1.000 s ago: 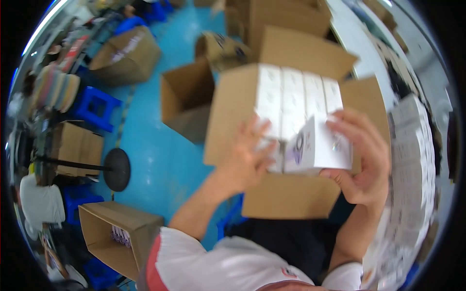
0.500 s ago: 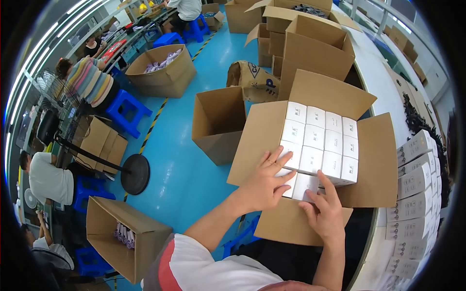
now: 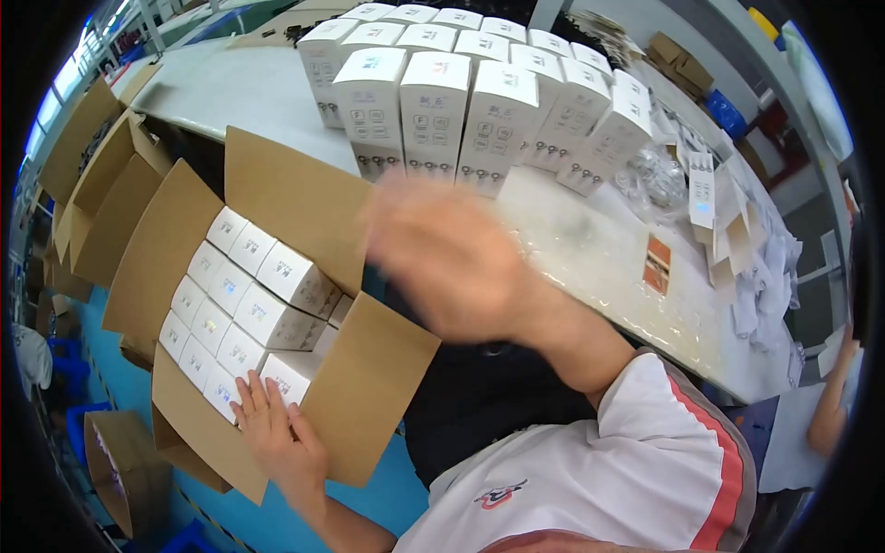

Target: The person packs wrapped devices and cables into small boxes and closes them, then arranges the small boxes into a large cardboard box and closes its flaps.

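Note:
My left hand (image 3: pixel 279 441) lies with fingers extended on the near edge of the white boxes (image 3: pixel 210 324) packed in rows inside an open cardboard carton (image 3: pixel 359 396). Its fingertips touch the tops of the boxes there. My right hand (image 3: pixel 452 253), smeared by motion, is in the air between the carton and the table, just in front of several upright white boxes (image 3: pixel 433 101) grouped on the table. Whether its fingers are apart or closed does not show. Lower-lying boxes are visible at the carton's right side.
The white table (image 3: pixel 590 249) carries an orange-brown card (image 3: pixel 657 264), clear plastic wrapping (image 3: pixel 656 177) and flat white packaging (image 3: pixel 756 276). More open cartons (image 3: pixel 115 198) stand at the left. Another person's arm (image 3: pixel 832 396) shows at the right edge.
The view has swung right toward the table. My right hand has left the white boxes in the carton and moved toward the table; my left hand remains at the packed boxes.

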`<move>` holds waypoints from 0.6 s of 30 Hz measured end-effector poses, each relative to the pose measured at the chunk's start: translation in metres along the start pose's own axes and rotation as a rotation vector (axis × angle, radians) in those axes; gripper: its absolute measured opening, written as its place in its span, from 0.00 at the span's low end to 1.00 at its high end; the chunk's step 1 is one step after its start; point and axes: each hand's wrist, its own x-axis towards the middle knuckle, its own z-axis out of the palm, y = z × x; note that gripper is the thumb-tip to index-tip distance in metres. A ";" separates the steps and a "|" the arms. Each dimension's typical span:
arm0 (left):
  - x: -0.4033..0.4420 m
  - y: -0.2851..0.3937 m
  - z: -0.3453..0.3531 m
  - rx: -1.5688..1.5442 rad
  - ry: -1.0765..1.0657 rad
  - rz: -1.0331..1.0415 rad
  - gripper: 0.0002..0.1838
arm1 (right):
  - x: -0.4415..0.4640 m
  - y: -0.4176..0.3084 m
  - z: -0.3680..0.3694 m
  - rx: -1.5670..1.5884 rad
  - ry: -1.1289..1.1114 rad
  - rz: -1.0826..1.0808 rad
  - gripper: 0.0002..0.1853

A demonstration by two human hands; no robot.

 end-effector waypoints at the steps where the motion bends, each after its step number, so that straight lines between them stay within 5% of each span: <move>1: -0.001 0.001 0.000 0.007 0.007 0.003 0.25 | 0.001 0.020 -0.022 -0.215 0.040 0.027 0.20; 3: 0.000 0.001 -0.005 0.018 0.012 -0.013 0.25 | 0.002 0.064 -0.054 -0.594 0.032 0.135 0.34; 7: 0.001 0.002 -0.005 0.016 0.030 -0.003 0.24 | -0.013 0.111 -0.056 -0.703 -0.140 0.277 0.40; 10: 0.005 -0.001 -0.003 -0.002 0.045 -0.013 0.22 | -0.014 0.102 -0.069 -0.623 -0.158 0.244 0.33; 13: 0.005 0.003 -0.003 -0.016 0.109 -0.036 0.19 | -0.016 0.079 -0.074 -0.220 -0.149 0.374 0.33; 18: 0.005 0.005 -0.005 0.012 0.156 -0.091 0.17 | -0.019 0.059 -0.106 -0.266 -0.178 0.340 0.32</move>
